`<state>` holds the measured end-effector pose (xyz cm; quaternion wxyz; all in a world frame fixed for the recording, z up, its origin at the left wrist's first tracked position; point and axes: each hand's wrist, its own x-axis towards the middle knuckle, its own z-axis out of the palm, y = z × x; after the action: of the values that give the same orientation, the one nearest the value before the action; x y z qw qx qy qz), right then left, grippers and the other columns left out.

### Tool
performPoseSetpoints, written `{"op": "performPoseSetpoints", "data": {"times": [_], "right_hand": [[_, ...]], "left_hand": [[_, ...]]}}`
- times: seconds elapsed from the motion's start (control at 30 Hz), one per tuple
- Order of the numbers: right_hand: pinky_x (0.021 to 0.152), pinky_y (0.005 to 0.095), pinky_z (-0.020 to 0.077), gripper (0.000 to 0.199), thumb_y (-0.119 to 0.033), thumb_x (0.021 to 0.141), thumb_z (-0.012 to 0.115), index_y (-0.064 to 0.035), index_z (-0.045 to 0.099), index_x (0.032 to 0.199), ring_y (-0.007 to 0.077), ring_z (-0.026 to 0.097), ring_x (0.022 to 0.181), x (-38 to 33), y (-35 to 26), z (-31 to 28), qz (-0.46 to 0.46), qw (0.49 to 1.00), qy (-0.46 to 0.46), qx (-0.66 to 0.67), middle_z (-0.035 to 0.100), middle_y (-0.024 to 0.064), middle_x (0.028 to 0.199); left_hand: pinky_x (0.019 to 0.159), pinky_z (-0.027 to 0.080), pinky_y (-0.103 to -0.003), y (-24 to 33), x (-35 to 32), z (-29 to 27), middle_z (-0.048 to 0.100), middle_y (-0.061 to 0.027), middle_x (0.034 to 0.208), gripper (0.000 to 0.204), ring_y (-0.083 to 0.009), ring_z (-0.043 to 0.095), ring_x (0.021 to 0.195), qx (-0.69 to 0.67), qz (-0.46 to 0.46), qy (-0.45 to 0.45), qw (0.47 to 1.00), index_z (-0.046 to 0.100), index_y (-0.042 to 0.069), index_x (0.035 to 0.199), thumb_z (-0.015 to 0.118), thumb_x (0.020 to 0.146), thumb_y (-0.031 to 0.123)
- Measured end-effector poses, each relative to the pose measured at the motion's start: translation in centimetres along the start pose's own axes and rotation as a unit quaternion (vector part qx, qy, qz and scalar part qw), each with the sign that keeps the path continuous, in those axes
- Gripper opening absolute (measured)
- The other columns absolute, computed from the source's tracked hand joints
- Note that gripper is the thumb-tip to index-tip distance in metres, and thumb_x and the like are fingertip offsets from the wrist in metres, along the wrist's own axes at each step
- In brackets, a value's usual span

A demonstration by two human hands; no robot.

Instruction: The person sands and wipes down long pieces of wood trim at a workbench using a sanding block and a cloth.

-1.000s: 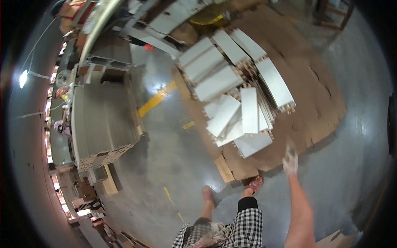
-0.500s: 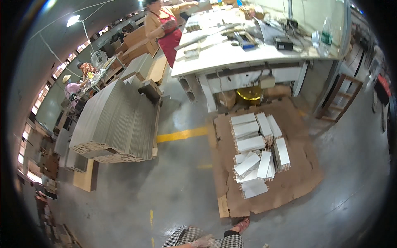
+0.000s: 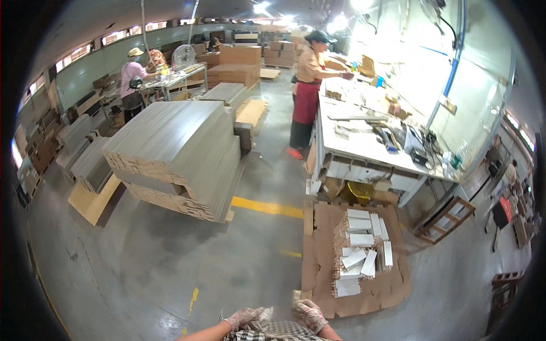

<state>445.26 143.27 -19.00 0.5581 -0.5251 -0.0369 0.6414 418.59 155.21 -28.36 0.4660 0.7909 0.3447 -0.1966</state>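
Both my hands wear thin, pale, translucent gloves and are held low in front of my checked clothing (image 3: 284,328). My left hand (image 3: 242,319) has its fingers bent inward beside a crumpled whitish patch, which may be loose glove or something held. My right hand (image 3: 310,314) is curled, its fingertips turned down; whatever lies inside it is hidden. Just beyond the right hand, a brown cardboard sheet (image 3: 318,284) lies on the floor. On it rest stacked white rectangular boards (image 3: 361,240) with notched ends, some lying askew. Neither hand touches them.
A big stack of long grey panels (image 3: 170,136) stands at left. A white workbench (image 3: 364,145) with tools is at far right, where a person in a red apron (image 3: 307,96) works. A wooden frame (image 3: 449,220) leans right of the bench. Another person (image 3: 133,79) stands far left.
The view has lifted and turned, bringing more of the hall into sight. Both my hands now show at the lower edge, apart; before, only one gloved hand showed clearly, against the checked clothing.
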Motion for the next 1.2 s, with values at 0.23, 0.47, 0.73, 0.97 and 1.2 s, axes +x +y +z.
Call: {"op": "performPoseSetpoints", "data": {"times": [0.23, 0.47, 0.73, 0.97, 1.2], "right_hand": [[0.071, 0.0285, 0.0512, 0.021, -0.021, 0.093, 0.064, -0.0045, 0.063, 0.106, 0.0139, 0.06, 0.081, 0.9, -3.4, 13.1, 0.136, 0.932, -0.255, -0.218, 0.062, 0.0034, 0.094], [0.074, 0.0313, 0.0516, 0.027, -0.024, 0.09, 0.068, -0.0039, 0.065, 0.108, 0.0171, 0.062, 0.085, 2.3, -3.0, 25.1, 0.272, 0.797, -0.418, -0.341, 0.065, 0.0055, 0.095], [0.084, 0.0282, 0.0497, 0.019, -0.023, 0.092, 0.066, -0.0047, 0.07, 0.091, 0.0112, 0.063, 0.086, -0.8, 11.9, 38.5, 0.207, 0.571, -0.606, -0.514, 0.069, 0.0009, 0.087], [0.082, 0.0276, 0.0479, 0.024, -0.026, 0.091, 0.065, -0.0049, 0.07, 0.101, 0.0093, 0.058, 0.088, -6.1, 28.5, 51.5, 0.162, 0.421, -0.686, -0.571, 0.067, -0.0005, 0.091], [0.082, 0.0292, 0.0471, 0.033, -0.031, 0.091, 0.064, -0.0008, 0.068, 0.102, 0.0119, 0.06, 0.09, -11.9, 41.7, 64.2, 0.133, 0.276, -0.711, -0.633, 0.065, 0.0026, 0.09]], "left_hand": [[0.099, 0.046, -0.039, -6.5, -7.7, -0.1, 0.053, -0.013, 0.14, 0.042, -0.0305, 0.058, 0.118, 0.225, 0.115, 0.288, 0.924, 0.053, 0.009, 0.135, 0.042, 0.102, 0.033], [0.098, 0.048, -0.034, -1.0, -19.5, 0.5, 0.054, -0.0124, 0.138, 0.04, -0.0235, 0.058, 0.117, -0.488, -0.063, 0.352, 0.796, 0.052, 0.02, 0.139, 0.048, 0.099, 0.027], [0.094, 0.052, -0.035, -12.9, -25.1, 14.5, 0.056, -0.0178, 0.132, 0.062, -0.0256, 0.058, 0.116, -0.728, 0.23, 0.507, 0.4, 0.034, 0.006, 0.148, 0.061, 0.092, 0.011], [0.096, 0.049, -0.033, -13.2, -48.0, 9.7, 0.062, -0.0146, 0.124, 0.078, -0.0195, 0.061, 0.108, -0.552, -0.069, 0.639, 0.531, 0.038, 0.004, 0.146, 0.076, 0.085, 0.034], [0.102, 0.046, -0.037, -23.0, -58.8, 15.6, 0.056, -0.0159, 0.137, 0.072, -0.0254, 0.057, 0.122, -0.432, -0.209, 0.698, 0.531, 0.048, 0.009, 0.142, 0.073, 0.084, 0.043]]}}
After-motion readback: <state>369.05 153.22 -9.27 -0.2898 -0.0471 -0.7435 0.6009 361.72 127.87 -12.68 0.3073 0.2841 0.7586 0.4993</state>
